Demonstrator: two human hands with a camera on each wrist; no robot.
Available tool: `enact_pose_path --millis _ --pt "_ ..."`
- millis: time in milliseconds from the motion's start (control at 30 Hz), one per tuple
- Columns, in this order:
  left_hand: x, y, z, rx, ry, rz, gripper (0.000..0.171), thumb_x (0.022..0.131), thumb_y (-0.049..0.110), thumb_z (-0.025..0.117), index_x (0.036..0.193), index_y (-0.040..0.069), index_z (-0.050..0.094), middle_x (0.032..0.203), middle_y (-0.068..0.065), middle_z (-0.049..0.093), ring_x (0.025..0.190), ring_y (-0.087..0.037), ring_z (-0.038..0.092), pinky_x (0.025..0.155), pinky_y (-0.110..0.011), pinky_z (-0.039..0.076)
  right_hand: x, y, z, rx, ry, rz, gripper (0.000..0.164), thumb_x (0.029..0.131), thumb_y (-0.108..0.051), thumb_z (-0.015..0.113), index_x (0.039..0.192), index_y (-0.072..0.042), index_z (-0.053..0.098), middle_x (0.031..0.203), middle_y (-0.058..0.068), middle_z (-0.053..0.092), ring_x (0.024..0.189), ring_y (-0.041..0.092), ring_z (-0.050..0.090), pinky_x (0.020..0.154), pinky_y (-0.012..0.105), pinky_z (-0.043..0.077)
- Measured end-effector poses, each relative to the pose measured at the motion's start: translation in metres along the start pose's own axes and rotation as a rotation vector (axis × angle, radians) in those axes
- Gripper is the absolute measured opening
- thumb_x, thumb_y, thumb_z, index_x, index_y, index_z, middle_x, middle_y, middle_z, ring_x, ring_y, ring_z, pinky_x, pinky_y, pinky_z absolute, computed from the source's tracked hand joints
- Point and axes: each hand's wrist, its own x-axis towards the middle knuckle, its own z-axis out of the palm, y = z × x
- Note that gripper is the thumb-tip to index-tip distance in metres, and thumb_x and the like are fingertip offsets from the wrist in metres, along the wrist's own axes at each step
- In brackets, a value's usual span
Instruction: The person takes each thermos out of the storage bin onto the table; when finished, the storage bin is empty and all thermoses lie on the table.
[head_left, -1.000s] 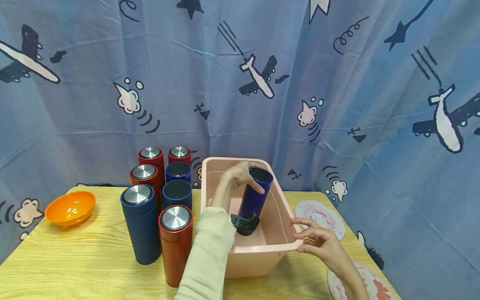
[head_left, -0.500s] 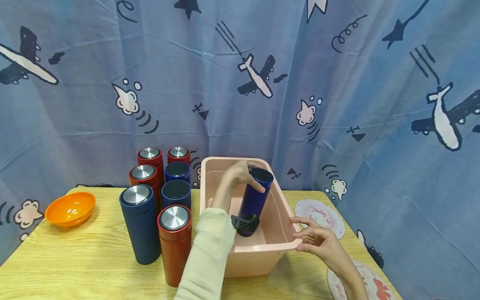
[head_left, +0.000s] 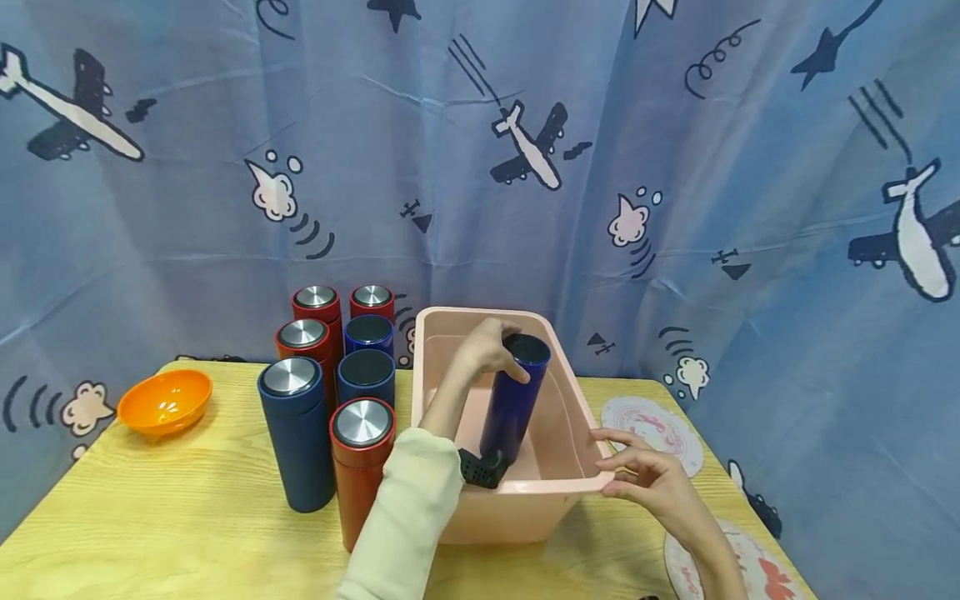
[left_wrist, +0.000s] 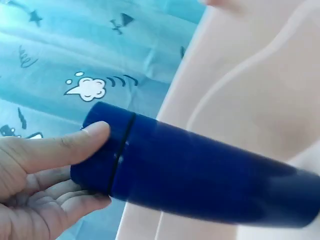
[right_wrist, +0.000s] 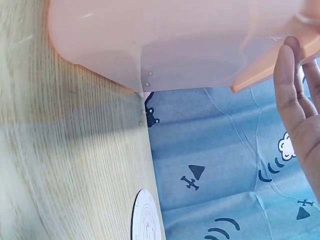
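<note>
My left hand [head_left: 487,350] reaches into a pale pink plastic bin [head_left: 525,486] and grips a glossy blue thermos [head_left: 513,408] near its top. In the left wrist view, the thumb presses one side of the lid of this thermos [left_wrist: 210,175] and the fingers lie along the other. The thermos leans slightly within the bin, its lower end partly behind the black wrist strap [head_left: 483,469]. At the bin's near right corner my right hand [head_left: 652,479] pinches the rim, fingers spread along the side. From the right wrist, this hand [right_wrist: 300,110] shows against the rim's underside.
Several red and blue thermoses stand left of the bin, with a red one [head_left: 363,475] in front and a dark blue one [head_left: 300,442] beside it. An orange bowl [head_left: 167,402] sits at far left. Round mats [head_left: 690,450] lie at right; a patterned curtain [head_left: 450,167] hangs behind.
The head view has shifted slightly, moving the scene to the right and up in it. Both hands keep their holds; the thermos in my left hand has tipped slightly more upright.
</note>
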Motion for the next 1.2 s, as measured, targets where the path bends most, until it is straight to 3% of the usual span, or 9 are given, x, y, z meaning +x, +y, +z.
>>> enact_pose_path --millis 200,367,567,633,700,900,1000,1200 --pt "-0.016 -0.003 0.001 -0.150 0.029 -0.054 0.085 0.079 0.001 0.076 0.148 -0.006 0.026 0.150 -0.020 0.034 0.134 -0.032 0.039 0.107 -0.040 0.038 0.001 0.003 0.000 -0.021 0.009 0.029 0.025 0.083 0.016 0.062 0.105 0.007 0.068 0.135 0.002 0.054 0.124 0.012 0.050 0.085 0.028 0.054" --pt "-0.033 0.008 -0.002 -0.225 0.018 -0.092 0.090 0.084 0.009 0.073 0.151 -0.003 0.015 0.157 -0.017 0.019 0.142 -0.029 0.023 0.112 -0.042 0.031 0.003 -0.001 -0.003 -0.032 0.022 0.027 0.025 0.084 0.017 0.061 0.106 0.007 0.068 0.135 0.003 0.053 0.125 0.011 0.049 0.087 0.028 0.054" --pt "-0.054 0.001 0.002 -0.315 -0.014 0.014 0.074 0.086 0.006 0.070 0.147 -0.005 0.029 0.148 -0.020 0.037 0.138 -0.032 0.033 0.113 -0.043 0.028 0.003 -0.003 0.000 -0.004 0.029 0.035 0.025 0.084 0.017 0.059 0.106 0.007 0.068 0.134 0.001 0.054 0.124 0.009 0.050 0.088 0.028 0.053" --pt "-0.060 -0.009 0.003 -0.306 0.004 0.031 0.070 0.086 0.005 0.069 0.146 -0.003 0.033 0.147 -0.020 0.039 0.137 -0.034 0.035 0.112 -0.045 0.029 0.004 -0.002 0.002 -0.006 0.029 0.042 0.025 0.085 0.017 0.060 0.106 0.007 0.068 0.134 0.000 0.054 0.124 0.009 0.050 0.088 0.028 0.053" --pt "-0.067 -0.019 0.004 -0.287 0.051 0.018 0.074 0.086 0.007 0.070 0.148 -0.002 0.030 0.152 -0.018 0.032 0.139 -0.036 0.029 0.113 -0.047 0.027 0.004 -0.002 0.004 -0.009 0.029 0.050 0.025 0.085 0.016 0.060 0.106 0.007 0.067 0.134 0.000 0.054 0.124 0.009 0.050 0.088 0.028 0.053" --pt "-0.060 -0.040 0.007 -0.287 0.105 0.075 0.073 0.088 0.008 0.067 0.149 -0.002 0.028 0.153 -0.021 0.028 0.137 -0.042 0.030 0.111 -0.048 0.029 0.006 0.002 0.004 0.008 0.037 0.046 0.028 0.083 0.017 0.061 0.105 0.003 0.070 0.134 -0.001 0.054 0.123 0.010 0.051 0.088 0.028 0.053" --pt "-0.054 -0.044 0.004 -0.281 0.069 0.110 0.073 0.090 0.006 0.065 0.150 0.000 0.024 0.155 -0.018 0.024 0.140 -0.039 0.026 0.112 -0.047 0.028 0.007 0.004 0.005 0.017 0.033 0.046 0.030 0.082 0.018 0.062 0.105 0.000 0.071 0.134 -0.001 0.054 0.123 0.011 0.052 0.089 0.029 0.052" --pt "-0.042 -0.043 0.003 -0.167 -0.027 0.135 0.078 0.093 0.011 0.062 0.153 0.004 0.013 0.158 -0.013 0.016 0.144 -0.032 0.019 0.114 -0.047 0.025 0.005 0.004 0.003 0.012 0.037 0.038 0.031 0.082 0.019 0.061 0.104 -0.001 0.071 0.134 -0.001 0.054 0.122 0.010 0.052 0.088 0.028 0.053"
